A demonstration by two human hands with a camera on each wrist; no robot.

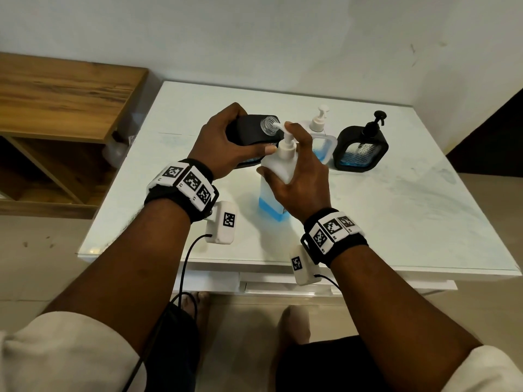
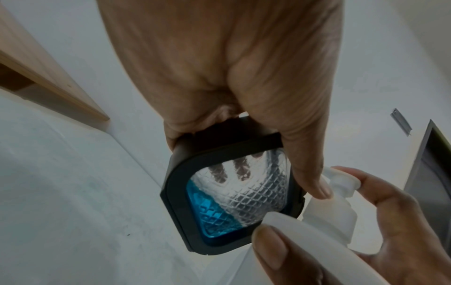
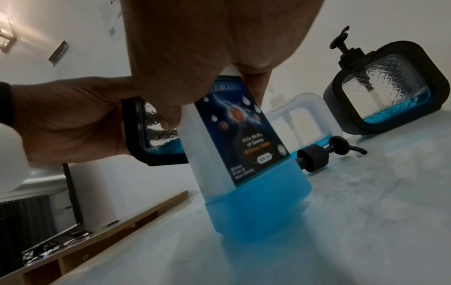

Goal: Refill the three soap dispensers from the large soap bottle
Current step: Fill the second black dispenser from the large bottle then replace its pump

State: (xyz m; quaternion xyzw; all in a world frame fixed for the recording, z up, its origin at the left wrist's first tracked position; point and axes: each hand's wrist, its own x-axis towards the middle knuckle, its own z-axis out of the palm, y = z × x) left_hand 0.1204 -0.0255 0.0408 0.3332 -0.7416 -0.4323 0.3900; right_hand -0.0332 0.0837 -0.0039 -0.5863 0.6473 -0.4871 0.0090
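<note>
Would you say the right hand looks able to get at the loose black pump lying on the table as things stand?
Probably not yet: the right hand grips the large soap bottle, which stands between it and the black pump. The table around the pump looks free otherwise.

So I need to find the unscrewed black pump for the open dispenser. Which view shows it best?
The right wrist view: the black pump lies on its side on the table behind the large soap bottle. The head view hides it behind the right hand; the left wrist view misses it.
</note>
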